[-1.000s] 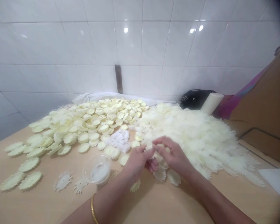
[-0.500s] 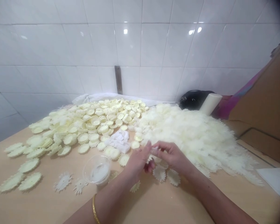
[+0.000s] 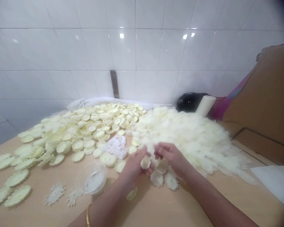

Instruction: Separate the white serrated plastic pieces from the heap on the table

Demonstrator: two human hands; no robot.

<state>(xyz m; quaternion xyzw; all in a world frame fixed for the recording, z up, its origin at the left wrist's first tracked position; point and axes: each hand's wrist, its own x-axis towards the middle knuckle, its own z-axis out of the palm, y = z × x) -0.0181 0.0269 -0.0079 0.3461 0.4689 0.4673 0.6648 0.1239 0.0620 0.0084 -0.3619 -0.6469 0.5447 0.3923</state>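
My left hand, a gold bangle on its wrist, is closed around a small cream flower-shaped disc with a notched rim. Just to its right, my right hand has its fingertips pinched together; whatever is between them is too small or hidden to make out. Loose cream notched discs lie on the table below my right hand. By my left forearm stands a clear round plastic tub with white material in it. A crumpled white cloth sits beyond my left hand.
A heap of cream cupped discs spreads at the left, and a pile of thin fluffy white pieces at the right. Behind are a white roll and a black bag. A cardboard box stands far right.
My hands have drawn slightly apart, and the disc in my left hand now faces me in plain sight. The whole view has shifted a little.
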